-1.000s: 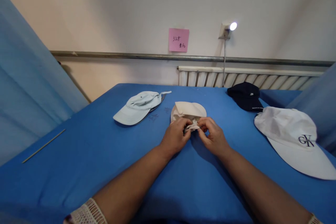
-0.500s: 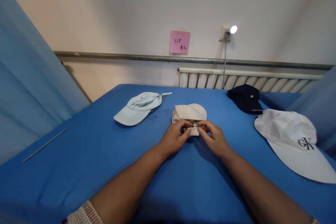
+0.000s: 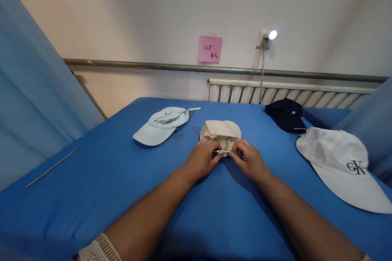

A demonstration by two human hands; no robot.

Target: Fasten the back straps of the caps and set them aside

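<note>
A cream baseball cap (image 3: 223, 128) lies on the blue-covered table with its back opening facing me. At that opening, my left hand (image 3: 203, 158) pinches the left part of the cap's back strap (image 3: 224, 152). From the other side my right hand (image 3: 249, 158) grips the same strap between thumb and fingers. A small metal buckle-like piece shows beside the left fingertips. The strap is seen nearly edge-on, and the cap's inside is partly visible behind it.
A pale blue cap (image 3: 165, 124) lies to the left, a navy cap (image 3: 285, 115) at the back right, and a white cap with letters (image 3: 339, 159) at the right. Far left is a thin stick (image 3: 52, 168). Behind the table stands a radiator (image 3: 241, 91).
The strap has tilted from facing me to nearly edge-on, showing more of the cap's inside. Both hands stay at the strap and have turned slightly.
</note>
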